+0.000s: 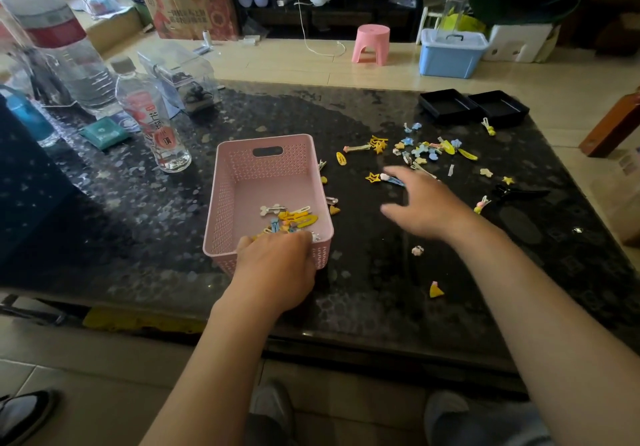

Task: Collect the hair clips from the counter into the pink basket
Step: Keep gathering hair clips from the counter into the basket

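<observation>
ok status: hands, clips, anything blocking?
Left hand gripping the basket's near rim. Right hand open, empty, reaching over loose clips. Some clips in basket, most on counter. Nothing blocking.

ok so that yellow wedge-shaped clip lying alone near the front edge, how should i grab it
Probably pinch the yellow wedge-shaped clip across its two slanted sides, coming straight down from above with the right hand. It lies flat on the dark speckled stone counter with clear space all round, so fingertips can close on both edges.
</observation>
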Available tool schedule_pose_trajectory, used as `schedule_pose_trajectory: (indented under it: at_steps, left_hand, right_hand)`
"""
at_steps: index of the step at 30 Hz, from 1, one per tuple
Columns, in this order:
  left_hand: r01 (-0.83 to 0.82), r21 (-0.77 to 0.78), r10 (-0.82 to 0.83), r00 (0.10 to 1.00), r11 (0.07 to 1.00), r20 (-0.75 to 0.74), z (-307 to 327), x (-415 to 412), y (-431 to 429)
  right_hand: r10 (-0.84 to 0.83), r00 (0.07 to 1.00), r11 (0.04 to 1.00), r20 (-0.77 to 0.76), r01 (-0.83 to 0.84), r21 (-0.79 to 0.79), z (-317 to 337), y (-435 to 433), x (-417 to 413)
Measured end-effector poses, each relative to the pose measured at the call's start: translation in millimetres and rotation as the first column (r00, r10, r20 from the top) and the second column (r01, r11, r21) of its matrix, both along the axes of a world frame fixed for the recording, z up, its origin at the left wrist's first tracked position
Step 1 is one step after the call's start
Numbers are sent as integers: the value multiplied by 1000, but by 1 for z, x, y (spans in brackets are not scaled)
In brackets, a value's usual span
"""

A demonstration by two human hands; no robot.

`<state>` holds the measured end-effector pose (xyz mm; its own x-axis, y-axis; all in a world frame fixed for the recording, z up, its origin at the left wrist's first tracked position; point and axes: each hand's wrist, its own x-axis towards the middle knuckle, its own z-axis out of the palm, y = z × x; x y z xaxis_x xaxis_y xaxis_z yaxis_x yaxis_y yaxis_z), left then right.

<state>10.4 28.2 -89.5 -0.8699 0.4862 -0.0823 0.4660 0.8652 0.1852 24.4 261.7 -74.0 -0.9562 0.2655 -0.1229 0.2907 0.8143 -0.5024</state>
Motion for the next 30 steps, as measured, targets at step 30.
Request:
schedule_pose_trajectory:
  at_steps: [30]
  left_hand:
    - [-3,7,3,1000,1000,-14,1,2,1]
  right_hand:
    - [-8,946,997,325,-17,74,-17,40,49]
